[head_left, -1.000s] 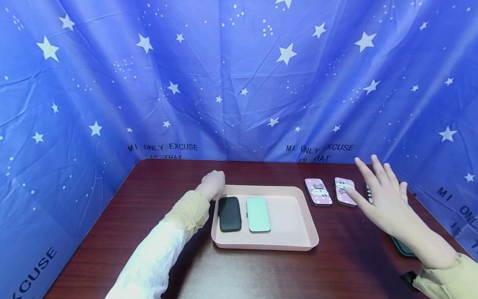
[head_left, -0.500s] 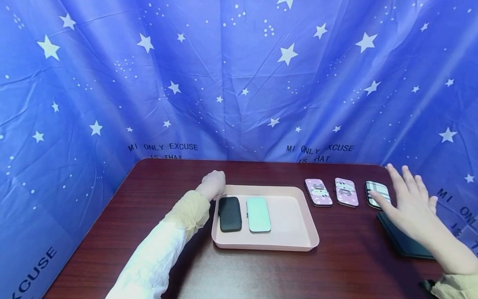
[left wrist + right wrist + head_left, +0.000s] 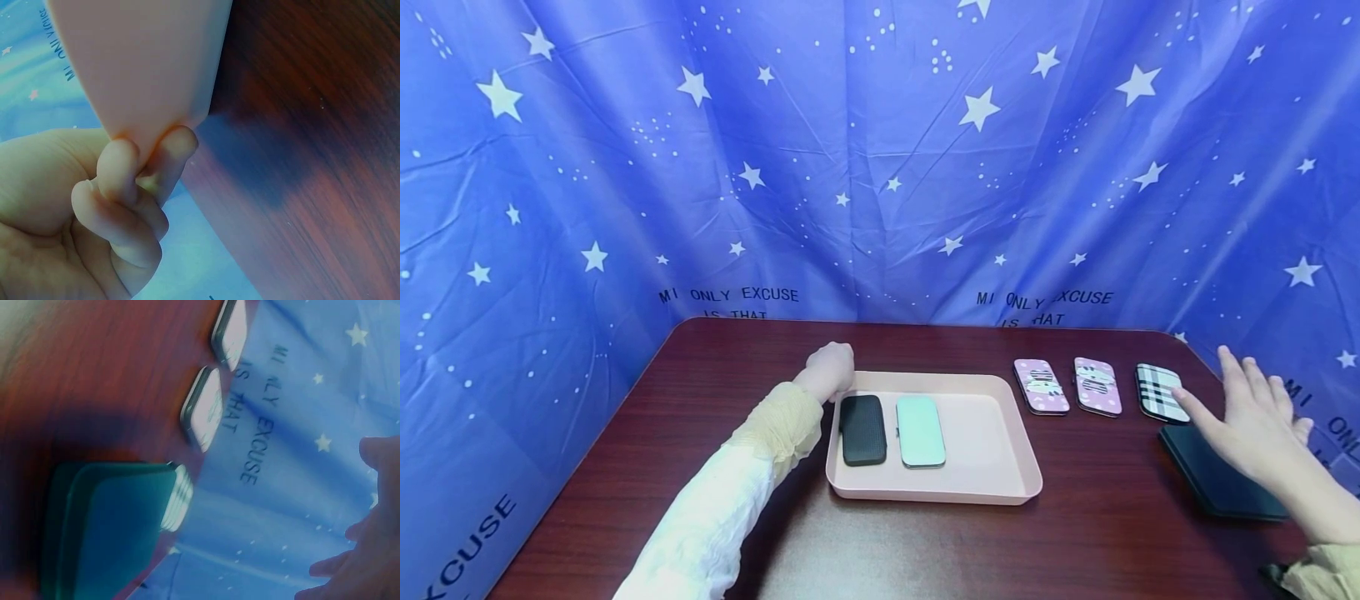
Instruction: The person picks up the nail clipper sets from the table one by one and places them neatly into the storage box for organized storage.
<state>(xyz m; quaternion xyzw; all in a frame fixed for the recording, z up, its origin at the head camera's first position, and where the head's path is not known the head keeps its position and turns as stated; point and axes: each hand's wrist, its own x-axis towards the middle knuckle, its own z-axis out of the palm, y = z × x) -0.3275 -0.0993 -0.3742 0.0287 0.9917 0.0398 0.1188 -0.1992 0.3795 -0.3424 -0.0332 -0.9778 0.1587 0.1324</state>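
My left hand [image 3: 830,371] is at the far left corner of the pale pink tray [image 3: 936,493]. In the left wrist view its thumb and curled fingers pinch the tray's rim. Inside the tray lie a black ribbed case [image 3: 863,431] and, to its right, a mint green case [image 3: 921,431]. My right hand [image 3: 1258,425], fingers spread and holding nothing, hovers over a dark teal flat case [image 3: 1213,479]. Just beyond that case is a black-and-white plaid case [image 3: 1159,390], near the right thumb. In the right wrist view the teal case [image 3: 119,531] shows large in front.
Two pink cases with a printed picture, the left one [image 3: 1041,387] and the right one [image 3: 1097,387], lie between the tray and the plaid case. All rest on a dark red wooden table [image 3: 737,542]. A blue star-patterned curtain [image 3: 850,167] hangs behind it.
My right hand has moved rightward and nearer, uncovering the plaid case and more of the teal case. The left hand and the tray have stayed put.
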